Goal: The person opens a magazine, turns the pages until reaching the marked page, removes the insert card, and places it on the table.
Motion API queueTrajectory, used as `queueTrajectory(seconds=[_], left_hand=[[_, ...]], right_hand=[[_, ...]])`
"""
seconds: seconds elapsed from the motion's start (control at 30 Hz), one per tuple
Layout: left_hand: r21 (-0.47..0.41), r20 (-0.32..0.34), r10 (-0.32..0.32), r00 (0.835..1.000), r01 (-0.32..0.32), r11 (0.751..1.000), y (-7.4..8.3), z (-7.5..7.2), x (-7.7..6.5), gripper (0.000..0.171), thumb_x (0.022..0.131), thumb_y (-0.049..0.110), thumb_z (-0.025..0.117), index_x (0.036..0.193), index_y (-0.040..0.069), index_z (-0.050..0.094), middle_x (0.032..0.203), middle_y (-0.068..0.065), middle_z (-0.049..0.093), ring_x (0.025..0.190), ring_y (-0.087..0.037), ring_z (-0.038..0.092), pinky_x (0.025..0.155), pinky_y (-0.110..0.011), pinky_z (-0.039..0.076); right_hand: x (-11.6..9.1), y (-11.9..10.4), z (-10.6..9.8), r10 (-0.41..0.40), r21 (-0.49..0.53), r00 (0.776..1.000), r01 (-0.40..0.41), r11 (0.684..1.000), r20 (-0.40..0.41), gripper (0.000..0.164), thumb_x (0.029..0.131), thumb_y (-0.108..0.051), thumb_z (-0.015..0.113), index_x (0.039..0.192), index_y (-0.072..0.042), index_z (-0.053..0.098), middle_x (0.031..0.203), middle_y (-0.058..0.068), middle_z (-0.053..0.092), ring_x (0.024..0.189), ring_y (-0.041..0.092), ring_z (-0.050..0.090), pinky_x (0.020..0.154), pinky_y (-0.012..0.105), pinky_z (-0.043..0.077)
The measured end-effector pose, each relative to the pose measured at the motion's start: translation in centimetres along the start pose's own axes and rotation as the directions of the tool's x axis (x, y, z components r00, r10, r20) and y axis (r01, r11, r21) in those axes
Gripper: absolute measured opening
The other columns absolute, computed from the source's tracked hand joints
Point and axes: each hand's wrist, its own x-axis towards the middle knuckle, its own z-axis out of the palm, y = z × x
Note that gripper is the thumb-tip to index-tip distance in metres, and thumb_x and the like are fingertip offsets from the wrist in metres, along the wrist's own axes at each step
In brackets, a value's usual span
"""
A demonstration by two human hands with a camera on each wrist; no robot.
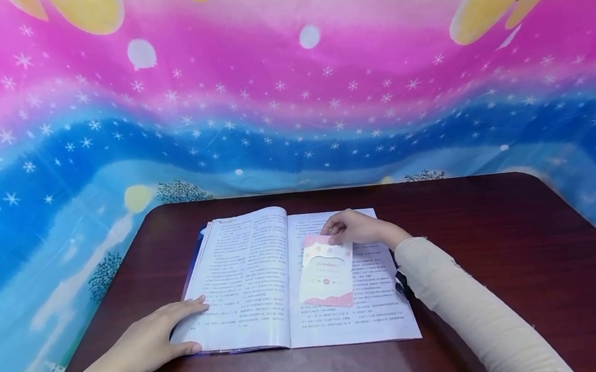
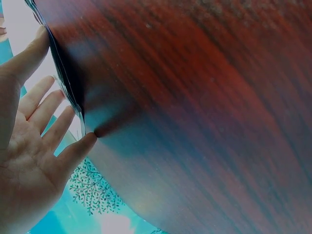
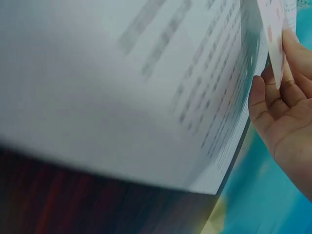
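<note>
An open book (image 1: pixel 247 273) with printed text lies on the dark wooden table. Over its right page is a white and pink card (image 1: pixel 326 281), perhaps a bookmark, with wavy pink ends. My right hand (image 1: pixel 357 227) pinches the card at its top edge; the right wrist view shows the card (image 3: pixel 273 36) between thumb and curled fingers, tilted off the page. At the book's left edge, my left hand (image 1: pixel 151 337) rests with fingers spread and fairly straight, thumb near the lower corner. In the left wrist view the left hand's fingers (image 2: pixel 44 105) touch the book's edge.
The brown table (image 1: pixel 494 240) extends on both sides of the book and in front of it. Behind it hangs a colourful cloth (image 1: pixel 291 110) in pink and blue with snowflakes. A dark band (image 1: pixel 404 286) shows at the right wrist.
</note>
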Motion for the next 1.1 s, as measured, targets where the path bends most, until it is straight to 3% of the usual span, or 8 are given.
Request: queueTrajectory(seconds=[0.13,0.4,0.67,1.1], left_hand=[[0.003,-0.001,-0.002,1.000,0.002,1.000,-0.1,0.0,-0.1,0.070,0.078,0.054,0.077,0.137,0.019,0.061,0.143,-0.007,0.054,0.130,-0.037,0.050,0.094,-0.059,0.046],[0.001,0.002,-0.005,1.000,0.005,1.000,-0.1,0.1,0.0,0.070,0.078,0.053,0.078,0.137,0.020,0.061,0.144,-0.007,0.054,0.130,-0.037,0.049,0.094,-0.059,0.046],[0.008,-0.001,-0.014,1.000,0.014,1.000,-0.1,0.2,0.0,0.070,0.078,0.054,0.077,0.137,0.021,0.060,0.144,-0.007,0.054,0.130,-0.036,0.049,0.094,-0.059,0.046],[-0.008,0.013,-0.008,1.000,0.008,1.000,0.0,0.1,-0.2,0.070,0.079,0.054,0.076,0.137,0.021,0.060,0.144,-0.006,0.054,0.131,-0.036,0.049,0.095,-0.059,0.046]], right_hand=[[-0.6,0.7,-0.7,-0.016,0.017,1.000,0.016,1.000,-0.023,0.020,0.096,-0.004,0.063,0.115,-0.004,0.069,0.099,0.006,0.069,0.088,0.018,0.059,0.080,0.030,0.048],[-2.4,2.7,-2.9,0.042,0.046,0.998,-0.040,0.998,-0.043,0.021,0.098,-0.005,0.060,0.117,-0.005,0.069,0.107,0.009,0.069,0.091,0.021,0.059,0.081,0.034,0.048],[-5.6,6.1,-6.0,0.081,0.005,0.994,-0.081,0.997,-0.067,0.021,0.099,-0.007,0.059,0.117,-0.004,0.069,0.111,0.012,0.069,0.094,0.022,0.060,0.082,0.037,0.048],[-11.1,9.8,-9.3,0.163,0.056,0.982,-0.158,0.986,-0.094,0.025,0.100,-0.007,0.057,0.121,0.001,0.066,0.107,0.012,0.069,0.088,0.024,0.061,0.075,0.035,0.052]])
